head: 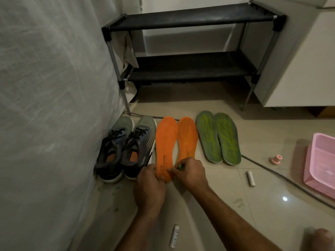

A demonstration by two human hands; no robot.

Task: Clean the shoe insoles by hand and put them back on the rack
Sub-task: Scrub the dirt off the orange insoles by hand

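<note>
Two orange insoles lie side by side on the tiled floor, the left one (165,142) with dark print near its heel and the right one (187,140) beside it. My left hand (149,185) grips the heel of the left orange insole. My right hand (189,172) pinches a small green object at the heel ends of the two insoles; what it is I cannot tell. Two green insoles (218,136) lie to the right. The black two-shelf shoe rack (190,69) stands behind, both shelves bare.
A pair of grey and black sneakers (125,147) stands left of the insoles against a white draped cover (50,105). A pink basket (320,163), a small pink cap (276,159), two white stick-like items (250,178) (174,236) and a grey hose (282,178) lie on the floor.
</note>
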